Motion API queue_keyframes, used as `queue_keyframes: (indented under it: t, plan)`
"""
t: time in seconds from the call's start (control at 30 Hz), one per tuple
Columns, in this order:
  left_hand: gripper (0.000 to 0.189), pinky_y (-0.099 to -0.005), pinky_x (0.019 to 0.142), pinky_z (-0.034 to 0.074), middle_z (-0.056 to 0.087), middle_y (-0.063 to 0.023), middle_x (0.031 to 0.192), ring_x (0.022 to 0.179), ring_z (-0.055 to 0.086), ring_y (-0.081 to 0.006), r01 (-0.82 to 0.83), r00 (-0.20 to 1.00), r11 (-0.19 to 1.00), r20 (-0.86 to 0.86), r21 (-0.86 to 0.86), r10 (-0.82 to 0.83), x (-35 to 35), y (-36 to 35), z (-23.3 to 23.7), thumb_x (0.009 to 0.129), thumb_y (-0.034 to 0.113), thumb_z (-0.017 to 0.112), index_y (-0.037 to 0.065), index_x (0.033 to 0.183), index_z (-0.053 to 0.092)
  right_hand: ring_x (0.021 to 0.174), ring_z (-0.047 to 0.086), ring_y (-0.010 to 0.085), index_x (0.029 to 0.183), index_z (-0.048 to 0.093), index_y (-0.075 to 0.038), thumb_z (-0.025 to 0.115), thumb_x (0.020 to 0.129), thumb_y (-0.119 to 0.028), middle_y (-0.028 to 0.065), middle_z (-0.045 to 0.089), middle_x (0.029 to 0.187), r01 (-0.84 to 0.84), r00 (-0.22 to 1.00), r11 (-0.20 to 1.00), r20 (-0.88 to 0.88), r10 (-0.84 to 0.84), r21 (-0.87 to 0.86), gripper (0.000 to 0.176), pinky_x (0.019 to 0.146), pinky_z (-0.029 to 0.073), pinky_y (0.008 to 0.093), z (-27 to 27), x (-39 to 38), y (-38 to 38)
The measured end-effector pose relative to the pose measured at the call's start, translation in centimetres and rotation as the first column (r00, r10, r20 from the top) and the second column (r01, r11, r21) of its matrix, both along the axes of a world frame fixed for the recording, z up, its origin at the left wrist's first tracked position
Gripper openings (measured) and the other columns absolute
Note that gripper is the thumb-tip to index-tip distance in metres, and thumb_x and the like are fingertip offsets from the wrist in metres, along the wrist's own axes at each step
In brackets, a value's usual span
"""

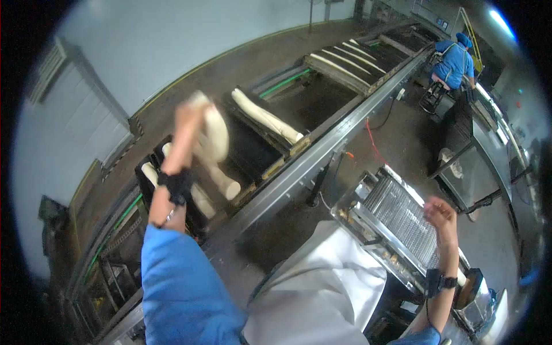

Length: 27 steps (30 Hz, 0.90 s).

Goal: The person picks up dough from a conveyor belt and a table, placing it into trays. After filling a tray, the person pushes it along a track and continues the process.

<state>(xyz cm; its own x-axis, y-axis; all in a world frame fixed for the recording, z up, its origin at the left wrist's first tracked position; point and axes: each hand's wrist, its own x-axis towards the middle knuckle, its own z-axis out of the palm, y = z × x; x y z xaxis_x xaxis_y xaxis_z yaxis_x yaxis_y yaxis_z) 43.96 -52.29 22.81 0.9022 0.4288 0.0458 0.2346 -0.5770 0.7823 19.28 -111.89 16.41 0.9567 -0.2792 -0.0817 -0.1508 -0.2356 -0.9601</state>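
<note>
My left hand [190,118] is raised over the conveyor trays, its fingers wrapped round a pale, floppy strip of dough [215,135] that is smeared by motion. Below it, a thick pale roll [224,183] lies in a dark tray, with more rolls [201,201] beside it. Farther along the line, a long pale roll [264,118] lies across another tray. At the right, my right hand [440,213] hangs above the edge of a metal mesh belt [402,215]; its fingers are bent, with nothing visible between them.
The conveyor's metal rail [345,129] runs diagonally to the upper right, past trays with thin pale strips [348,60]. A co-worker in blue [454,63] sits near the far end. A metal table [483,149] stands at the right. My white apron [322,287] is below.
</note>
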Motion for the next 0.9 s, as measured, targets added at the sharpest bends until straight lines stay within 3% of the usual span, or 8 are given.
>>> queue_keyframes:
  t: [0.1, 0.2, 0.33, 0.37, 0.43, 0.73, 0.8, 0.9]
  plan:
    - [0.029, -0.0331, 0.072, 0.051, 0.065, -0.0045, 0.096, 0.084, 0.062, -0.0165, 0.075, 0.737, 0.984, 0.674, -0.164, 0.056, -1.5, -3.2, 8.5, 0.082, 0.018, 0.072, 0.003, 0.104, 0.062, 0.090, 0.062, 0.0144, 0.119, 0.060, -0.003, 0.060, 0.087, -0.008, 0.0052, 0.067, 0.100, 0.078, 0.997, 0.995, 0.021, -0.080, 0.066, 0.032, 0.080, 0.049, 0.0283, 2.6, 3.3, 0.1]
    - [0.035, -0.0300, 0.078, 0.051, 0.063, -0.0042, 0.104, 0.094, 0.060, -0.0149, 0.367, 0.672, 0.924, 0.718, -0.111, -0.181, -4.6, -4.5, 9.5, 0.078, 0.011, 0.076, 0.006, 0.109, 0.060, 0.091, 0.061, 0.0131, 0.120, 0.059, -0.003, 0.060, 0.088, -0.011, 0.0047, 0.067, 0.100, 0.010, 0.998, 0.993, 0.053, -0.016, 0.115, 0.033, 0.081, 0.049, 0.0280, 2.9, 6.6, -0.4]
    - [0.055, -0.0326, 0.100, 0.042, 0.059, -0.0002, 0.120, 0.116, 0.052, -0.0152, 0.557, 0.806, 0.825, 0.179, 0.091, -0.564, -7.2, -3.3, 2.4, 0.063, -0.014, 0.065, 0.011, 0.112, 0.062, 0.092, 0.062, 0.0138, 0.118, 0.060, -0.002, 0.061, 0.086, -0.008, 0.0046, 0.067, 0.100, -0.102, 0.995, 0.984, 0.039, 0.097, 0.147, 0.032, 0.083, 0.049, 0.0285, 1.1, 9.4, -1.1]
    - [0.057, -0.0344, 0.101, 0.042, 0.055, -0.0022, 0.129, 0.125, 0.046, -0.0162, 0.546, 0.831, 0.792, 0.059, -0.274, -0.553, -7.5, -3.3, 0.5, 0.066, -0.015, 0.059, 0.010, 0.118, 0.060, 0.092, 0.062, 0.0140, 0.117, 0.061, -0.002, 0.061, 0.085, -0.006, 0.0044, 0.067, 0.100, -0.148, 0.989, 0.974, 0.034, 0.144, 0.169, 0.032, 0.083, 0.049, 0.0288, 0.3, 9.9, -1.7]
    - [0.058, -0.0375, 0.108, 0.036, 0.049, -0.0068, 0.139, 0.134, 0.041, -0.0265, 0.343, 0.926, 0.882, -0.043, -0.323, -0.375, -8.5, -4.5, -2.1, 0.073, -0.009, 0.054, 0.008, 0.129, 0.054, 0.091, 0.062, 0.0147, 0.114, 0.062, -0.002, 0.061, 0.083, -0.002, 0.0047, 0.067, 0.100, -0.166, 0.986, 0.974, 0.005, 0.167, 0.157, 0.031, 0.083, 0.049, 0.0297, 0.0, 10.5, -2.4]
    - [0.068, -0.0370, 0.106, 0.031, 0.039, -0.0176, 0.144, 0.133, 0.037, -0.0291, 0.093, 0.994, 0.864, -0.001, -0.494, -0.108, -3.1, -9.6, -6.1, 0.084, 0.021, 0.065, 0.002, 0.143, 0.036, 0.089, 0.064, 0.0168, 0.109, 0.063, -0.001, 0.072, 0.080, -0.014, 0.0078, 0.068, 0.096, -0.097, 0.995, 0.989, -0.050, 0.091, -0.116, 0.033, 0.080, 0.050, 0.0300, -11.2, 13.5, -15.6]
    - [0.073, -0.0370, 0.106, 0.030, 0.037, -0.0173, 0.145, 0.133, 0.036, -0.0291, 0.003, 0.998, 0.867, -0.053, -0.498, -0.034, -1.4, -10.9, -7.1, 0.085, 0.026, 0.066, 0.003, 0.145, 0.031, 0.093, 0.066, 0.0260, 0.110, 0.063, 0.002, 0.073, 0.079, -0.016, 0.0146, 0.069, 0.100, 0.004, 0.999, 0.597, -0.026, -0.043, -0.802, 0.037, 0.082, 0.051, 0.0365, -13.2, 13.1, -17.0]
    - [0.081, -0.0390, 0.104, 0.031, 0.036, -0.0153, 0.145, 0.129, 0.038, -0.0292, -0.170, 0.977, 0.830, -0.201, -0.532, 0.071, 0.6, -10.6, -9.8, 0.085, 0.035, 0.067, 0.003, 0.146, 0.026, 0.105, 0.060, 0.0370, 0.113, 0.063, -0.005, 0.070, 0.078, -0.020, 0.0186, 0.065, 0.106, -0.156, 0.935, 0.519, -0.295, -0.196, -0.840, 0.039, 0.090, 0.047, 0.0460, -15.0, 13.0, -19.2]
